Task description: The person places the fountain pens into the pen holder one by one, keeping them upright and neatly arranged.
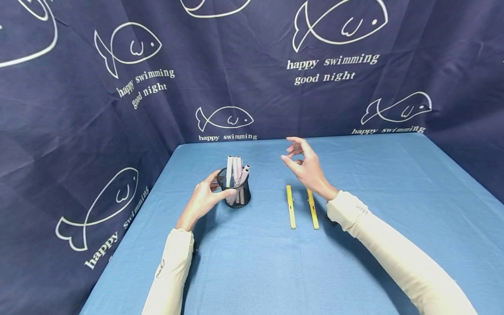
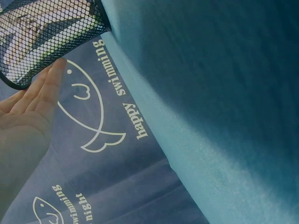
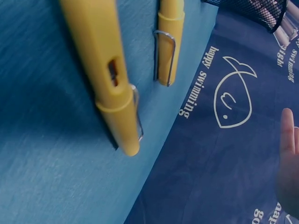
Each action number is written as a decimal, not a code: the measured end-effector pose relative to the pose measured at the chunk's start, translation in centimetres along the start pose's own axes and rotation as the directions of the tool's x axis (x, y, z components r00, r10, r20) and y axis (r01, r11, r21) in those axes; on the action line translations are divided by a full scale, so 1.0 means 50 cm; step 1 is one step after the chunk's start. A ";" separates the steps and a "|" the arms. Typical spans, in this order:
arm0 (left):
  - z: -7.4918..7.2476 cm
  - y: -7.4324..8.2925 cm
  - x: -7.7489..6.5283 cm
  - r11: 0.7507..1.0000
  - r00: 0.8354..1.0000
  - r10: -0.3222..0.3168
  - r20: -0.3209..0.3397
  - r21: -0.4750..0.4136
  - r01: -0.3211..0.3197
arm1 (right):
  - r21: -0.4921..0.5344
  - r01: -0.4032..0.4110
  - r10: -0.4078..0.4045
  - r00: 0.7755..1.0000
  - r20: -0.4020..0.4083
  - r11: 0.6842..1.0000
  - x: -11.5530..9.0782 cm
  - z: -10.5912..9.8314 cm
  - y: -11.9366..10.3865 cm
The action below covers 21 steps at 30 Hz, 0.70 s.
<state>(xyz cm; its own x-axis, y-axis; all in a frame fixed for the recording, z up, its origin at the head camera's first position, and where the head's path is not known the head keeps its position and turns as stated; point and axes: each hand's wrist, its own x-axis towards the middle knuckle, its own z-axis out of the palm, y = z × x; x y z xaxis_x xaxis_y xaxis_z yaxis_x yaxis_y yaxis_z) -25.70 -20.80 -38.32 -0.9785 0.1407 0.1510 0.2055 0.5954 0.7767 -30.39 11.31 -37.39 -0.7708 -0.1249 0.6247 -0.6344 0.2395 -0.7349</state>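
At the bottom of the head view, two pale sleeves (image 1: 397, 256) came in over the blue cloth (image 1: 252, 267). Just right of centre lay the left-hand yellow pen (image 1: 291, 208) and the right-hand yellow pen (image 1: 313, 209), side by side and apart. Their long axes ran almost parallel up the frame, and their clip ends pointed away from the person, towards the backdrop. The right wrist view showed those clips closely.

Left of the pens, the left hand (image 1: 204, 197) held the black mesh cup (image 1: 246, 195), thumb across its front and fingers along its left side; whether the base touched the cloth could not be told. Pale pens (image 1: 237, 168) stood in it, their ends above the rim.

The right hand (image 1: 309, 169) was nearer the yellow pens, raised above and beyond their clip ends, so they lay below it in the frame, back towards the person. Its thumb and fingers were curved and parted, with nothing between them. The cup lay to its lower left.

Farthest off hung the dark fish-print backdrop (image 1: 271, 100).
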 end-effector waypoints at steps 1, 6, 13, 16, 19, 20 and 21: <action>0.000 0.000 0.000 1.000 1.000 0.000 0.000 -0.001 0.000 | -0.004 0.000 0.000 1.000 0.001 1.000 -0.001 -0.002 0.001; 0.001 0.000 0.001 1.000 1.000 0.000 0.002 -0.006 0.000 | -0.014 -0.009 0.009 1.000 0.003 1.000 -0.004 -0.011 0.006; 0.001 -0.002 0.000 1.000 1.000 -0.007 0.006 -0.023 0.007 | -0.039 -0.016 0.017 1.000 0.024 0.999 -0.007 -0.029 0.009; 0.002 -0.005 0.000 1.000 1.000 -0.006 0.004 -0.030 0.006 | -0.047 -0.028 0.029 0.999 0.022 0.999 -0.008 -0.035 0.009; 0.002 -0.004 0.000 1.000 1.000 -0.009 0.003 -0.030 0.009 | -0.060 -0.037 0.039 0.999 0.021 0.998 -0.011 -0.041 0.009; 0.002 -0.003 0.001 1.000 1.000 -0.009 0.003 -0.027 0.009 | -0.065 -0.041 0.042 0.999 0.022 0.997 -0.012 -0.043 0.009; 0.002 -0.003 0.001 1.000 1.000 -0.009 0.003 -0.026 0.009 | -0.068 -0.042 0.044 0.999 0.025 0.997 -0.012 -0.045 0.010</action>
<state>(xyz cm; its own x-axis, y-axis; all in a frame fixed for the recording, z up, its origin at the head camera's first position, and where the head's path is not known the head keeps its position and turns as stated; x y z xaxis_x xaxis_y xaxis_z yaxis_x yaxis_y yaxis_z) -25.77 -20.79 -38.47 -0.9801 0.1381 0.1424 0.1964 0.5760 0.7935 -30.11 13.67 -37.57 -0.7993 -0.1381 0.5848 -0.5958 0.3093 -0.7412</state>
